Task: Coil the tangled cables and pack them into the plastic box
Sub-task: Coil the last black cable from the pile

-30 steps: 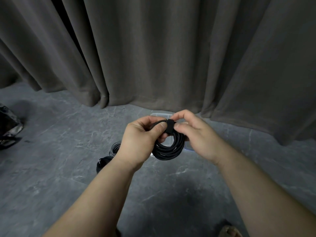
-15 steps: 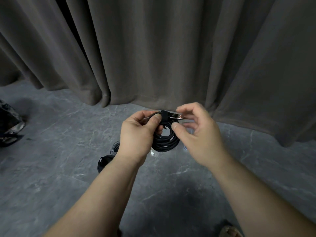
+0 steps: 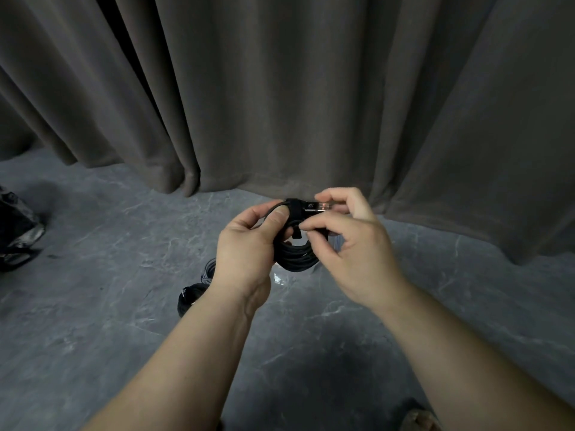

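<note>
Strap closure on coiled cable, mid-air, box mostly hidden

Coil point(image 3: 295, 256) of black cable is held up in front of the curtain point(image 3: 280, 88), above the floor point(image 3: 93, 306). Left hand point(image 3: 245, 244) grips the coil's left side, thumb pressed across the top strands near the strap point(image 3: 294, 209), fingers curled behind. Right hand point(image 3: 348, 244) has fingers curled: the upper ones pinch the USB plug point(image 3: 319, 206) end, the thumb and a lower finger nip the strap tail just below. Both hands are closed on the bundle, none open.

Plastic box point(image 3: 281, 278): only a clear glint shows below the coil, on the floor behind the hands; the rest is hidden. More dark cable point(image 3: 194, 293) lies on the floor left of the left wrist, not yet packed.

My read on doing this step well:
- keep the left thumb clamped so the loops don't spring
- pull the strap tail snug round all strands, then press it flat onto itself
- tuck the plug along the coil, not sticking out, or it'll snag at the box rim
- check the strap holds before letting go with the left
</note>
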